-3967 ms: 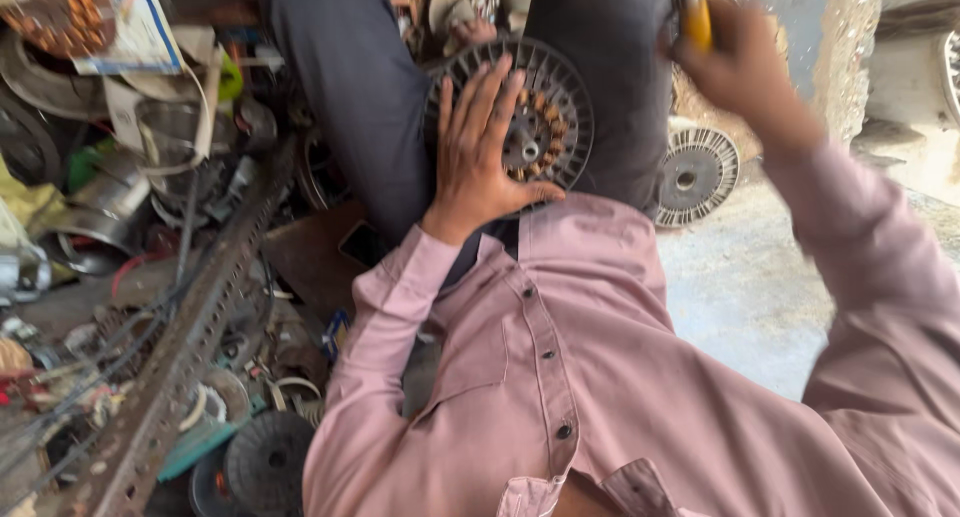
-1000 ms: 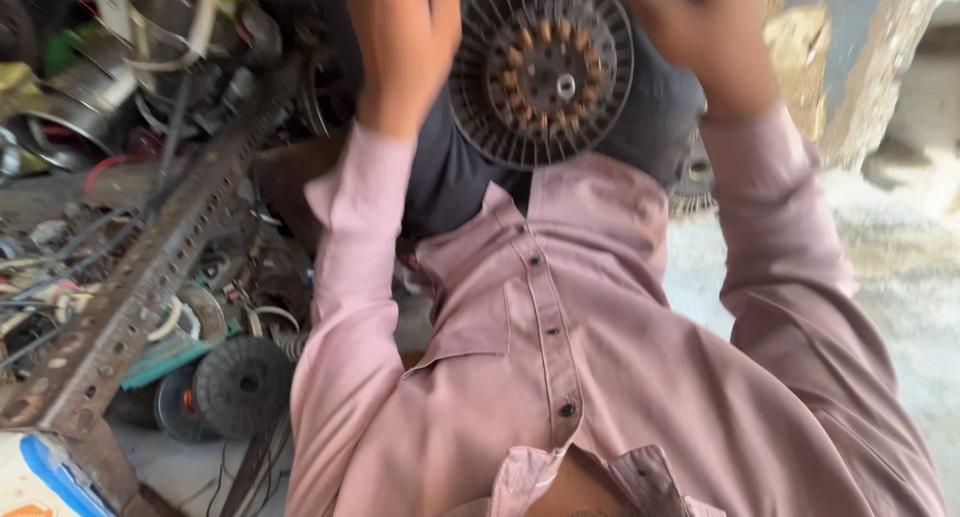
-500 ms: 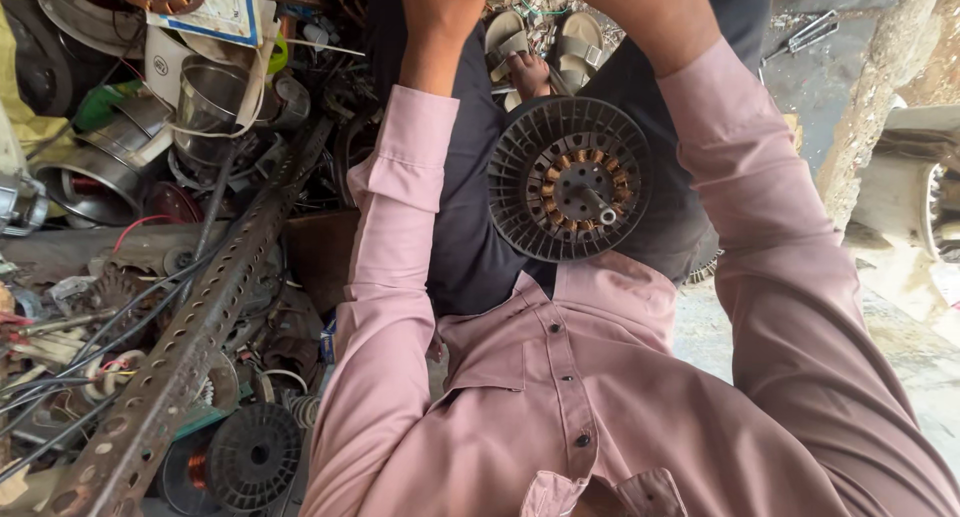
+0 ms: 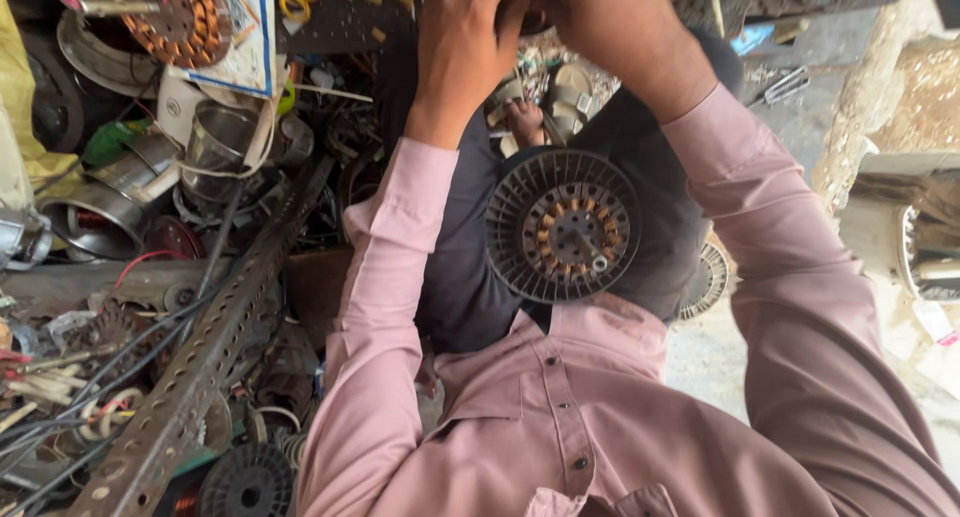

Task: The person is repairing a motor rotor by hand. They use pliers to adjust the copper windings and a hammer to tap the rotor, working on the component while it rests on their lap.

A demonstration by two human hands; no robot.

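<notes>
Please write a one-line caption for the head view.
Both hands raised together above a round finned motor part resting on the lap.

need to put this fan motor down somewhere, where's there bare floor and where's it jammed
Bare concrete floor shows only to the right, between the right sleeve and the rough wall. The round finned motor rests in the lap. Left is jammed: a perforated angle bar, metal cans, wires and coils. Both the left hand and right hand are raised at the top edge.

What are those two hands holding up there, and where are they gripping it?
It cannot be told: both the left hand and right hand close on something small and dark at the frame's top edge, mostly hidden.
</notes>
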